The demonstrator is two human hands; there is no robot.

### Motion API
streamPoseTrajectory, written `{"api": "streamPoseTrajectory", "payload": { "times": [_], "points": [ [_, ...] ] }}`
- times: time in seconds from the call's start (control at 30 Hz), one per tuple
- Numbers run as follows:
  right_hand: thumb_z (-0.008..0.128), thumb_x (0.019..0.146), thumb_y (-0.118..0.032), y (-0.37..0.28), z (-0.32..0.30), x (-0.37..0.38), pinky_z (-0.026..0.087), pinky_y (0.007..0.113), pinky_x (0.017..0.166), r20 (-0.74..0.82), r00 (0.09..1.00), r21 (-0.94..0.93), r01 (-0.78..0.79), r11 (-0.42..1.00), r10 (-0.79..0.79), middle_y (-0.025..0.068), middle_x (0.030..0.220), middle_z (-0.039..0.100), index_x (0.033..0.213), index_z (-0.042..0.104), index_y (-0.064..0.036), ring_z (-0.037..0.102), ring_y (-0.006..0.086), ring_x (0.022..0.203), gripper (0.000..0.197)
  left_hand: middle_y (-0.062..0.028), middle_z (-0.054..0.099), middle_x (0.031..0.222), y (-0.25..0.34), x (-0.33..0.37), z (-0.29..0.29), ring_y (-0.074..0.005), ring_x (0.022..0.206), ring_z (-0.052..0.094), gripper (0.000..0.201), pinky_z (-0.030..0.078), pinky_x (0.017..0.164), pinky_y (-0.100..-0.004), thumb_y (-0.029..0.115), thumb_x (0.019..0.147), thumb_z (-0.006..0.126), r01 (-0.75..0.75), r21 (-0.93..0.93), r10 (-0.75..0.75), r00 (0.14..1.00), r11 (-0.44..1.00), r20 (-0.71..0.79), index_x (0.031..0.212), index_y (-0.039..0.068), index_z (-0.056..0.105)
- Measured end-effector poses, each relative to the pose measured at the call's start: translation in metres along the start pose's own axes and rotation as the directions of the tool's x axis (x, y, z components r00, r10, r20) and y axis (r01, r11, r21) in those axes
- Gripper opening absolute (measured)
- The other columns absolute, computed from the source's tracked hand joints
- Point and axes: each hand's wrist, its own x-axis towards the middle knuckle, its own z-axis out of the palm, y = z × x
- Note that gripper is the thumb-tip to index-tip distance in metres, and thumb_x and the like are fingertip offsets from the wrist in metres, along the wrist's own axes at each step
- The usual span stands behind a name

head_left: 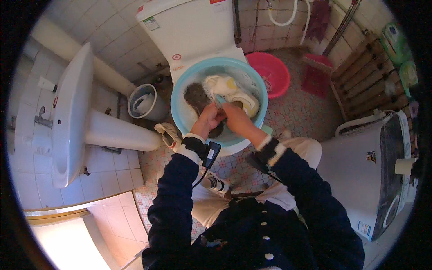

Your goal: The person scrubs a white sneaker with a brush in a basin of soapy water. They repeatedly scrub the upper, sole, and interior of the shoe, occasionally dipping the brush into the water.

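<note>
A light blue basin (176,110) of sudsy water rests on the toilet's lid. In it lie a white shoe with a yellow patch (220,84), a second pale shoe (249,104) and a dark brown, sole-shaped piece (196,95). My left hand (208,119) is closed over the dark piece, whose lower end shows below the fingers. Close against it, my right hand (236,118) is closed, with a small blue tip (219,98) sticking out by its fingers. The rest of that blue thing is hidden, so its kind cannot be told.
Behind the basin stands the white toilet (193,31). A pink basin (280,76) and a red dustpan (315,81) are at the right, a grey bucket (135,108) and a pedestal sink (74,117) at the left. A washing machine (355,157) stands near my right arm.
</note>
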Motion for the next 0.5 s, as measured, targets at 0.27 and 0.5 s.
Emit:
{"api": "streamPoseTrajectory", "payload": {
  "times": [0.27, 0.5],
  "points": [
    [0.053, 0.072, -0.008, 0.004, 0.004, -0.001, 0.044, 0.046, 0.072, -0.057, 0.994, 0.045, 0.094, 0.995, -0.091, 0.0187, 0.091, 0.056, 0.091, 0.049, -0.0037, 0.054, 0.0373, 0.088, 0.020, -0.0106, 0.054, 0.106, 0.001, -0.001, 0.001, -0.0231, 0.094, 0.055, 0.025, 0.048, 0.081, -0.0374, 0.017, 0.093, 0.031, 0.028, -0.001, -0.028, 0.999, 1.000, -0.018, 0.112, 0.006, 0.042],
    [0.052, 0.073, -0.007, 0.006, 0.006, 0.017, 0.043, 0.044, 0.076, 0.009, 0.999, 0.017, -0.042, 0.999, 0.042, 0.0202, 0.097, 0.056, 0.103, 0.050, -0.0029, 0.053, 0.0374, 0.093, 0.030, -0.0101, 0.055, 0.103, 0.002, -0.003, 0.003, -0.0224, 0.091, 0.055, 0.023, 0.049, 0.074, -0.0363, 0.010, 0.090, 0.033, 0.017, 0.004, -0.017, 1.000, 1.000, -0.027, 0.108, 0.007, 0.047]
  ]
}}
